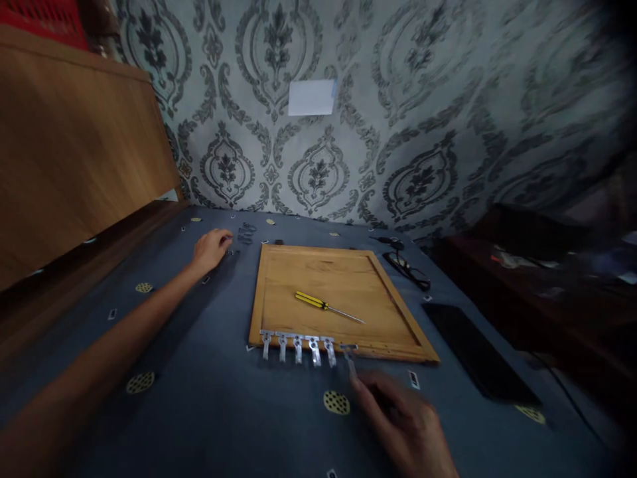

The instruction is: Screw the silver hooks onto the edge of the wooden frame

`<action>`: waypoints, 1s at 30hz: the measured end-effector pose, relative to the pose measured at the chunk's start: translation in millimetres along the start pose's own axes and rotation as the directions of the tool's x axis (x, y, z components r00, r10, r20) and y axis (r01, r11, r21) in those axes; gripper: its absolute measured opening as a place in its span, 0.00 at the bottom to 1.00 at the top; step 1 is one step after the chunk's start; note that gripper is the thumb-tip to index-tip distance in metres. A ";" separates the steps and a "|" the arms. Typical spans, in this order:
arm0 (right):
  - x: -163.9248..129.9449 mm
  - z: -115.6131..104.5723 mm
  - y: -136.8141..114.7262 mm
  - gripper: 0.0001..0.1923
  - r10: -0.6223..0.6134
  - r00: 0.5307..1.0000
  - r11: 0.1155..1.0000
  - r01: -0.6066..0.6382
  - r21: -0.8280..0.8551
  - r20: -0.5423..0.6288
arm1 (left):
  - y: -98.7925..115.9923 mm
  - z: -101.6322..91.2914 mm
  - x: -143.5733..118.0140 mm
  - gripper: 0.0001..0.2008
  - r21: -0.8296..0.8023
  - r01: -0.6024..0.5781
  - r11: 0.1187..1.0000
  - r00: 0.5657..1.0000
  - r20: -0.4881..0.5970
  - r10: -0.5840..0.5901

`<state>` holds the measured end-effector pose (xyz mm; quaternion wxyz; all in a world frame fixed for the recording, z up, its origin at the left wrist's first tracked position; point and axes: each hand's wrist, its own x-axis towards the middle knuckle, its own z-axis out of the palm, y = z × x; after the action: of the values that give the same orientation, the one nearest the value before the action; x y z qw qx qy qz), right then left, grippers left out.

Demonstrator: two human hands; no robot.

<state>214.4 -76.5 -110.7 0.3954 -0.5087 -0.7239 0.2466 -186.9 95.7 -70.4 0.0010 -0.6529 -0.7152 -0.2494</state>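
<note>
A framed wooden panel, like a cabinet door, lies flat on the dark blue patterned cloth. Along its front edge sit several metal hinges in a row, arms pointing towards me. My right hand pinches one more metal hinge by its arm, its plate at the edge right of the row. A yellow-and-black screwdriver rests on the panel. My left hand reaches far left of the panel, fingers curled together near small dark metal pieces; whatever it pinches is too small to make out.
Right of the panel lie eyeglasses and a flat black object. A wooden cabinet stands at the left, a red basket on top. Behind is a patterned wall with a white plate. Dark clutter fills the right side.
</note>
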 end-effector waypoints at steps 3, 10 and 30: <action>6.3 12.4 -31.4 0.19 -0.139 0.970 0.990 0.137 0.022 0.202 | -8.0 6.1 28.0 0.18 0.030 0.025 0.999 0.999 0.045 -0.026; 16.8 99.6 -82.0 0.10 -0.256 0.830 0.945 0.322 -0.052 0.495 | -12.0 22.3 60.0 0.19 0.066 -0.006 0.998 0.991 0.133 -0.003; 39.7 49.7 -67.0 0.10 -0.214 0.977 0.958 0.213 0.195 -0.013 | 78.9 -39.4 -17.7 0.12 -0.441 -0.107 0.891 0.871 0.391 0.298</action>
<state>130.4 -61.5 -75.1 0.4647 -0.3854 -0.7486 0.2741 -123.3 66.9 -13.6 -0.2727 -0.7510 -0.5542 -0.2334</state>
